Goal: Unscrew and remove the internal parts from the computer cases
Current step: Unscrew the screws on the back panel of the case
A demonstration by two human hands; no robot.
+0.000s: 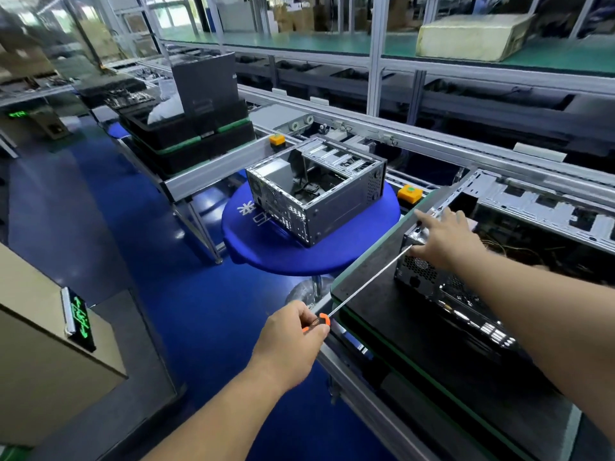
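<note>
A long screwdriver [362, 287] with an orange and black handle is gripped by my left hand [289, 341]. Its thin shaft runs up and right to the rear corner of a dark computer case [442, 291] lying on a black pallet [399, 327]. My right hand [446, 237] rests on the top corner of that case with fingers spread, and its thumb is beside the screwdriver tip. A second case [319, 191], open and mostly stripped, stands on a round blue stool [293, 251] further away.
Stacked black trays [189, 141] with a dark panel standing on them sit on the left conveyor section. Orange stop blocks [410, 193] mark the conveyor rail. More metal chassis parts [539, 207] lie at the right. A cardboard box [50, 361] stands at the lower left on the blue floor.
</note>
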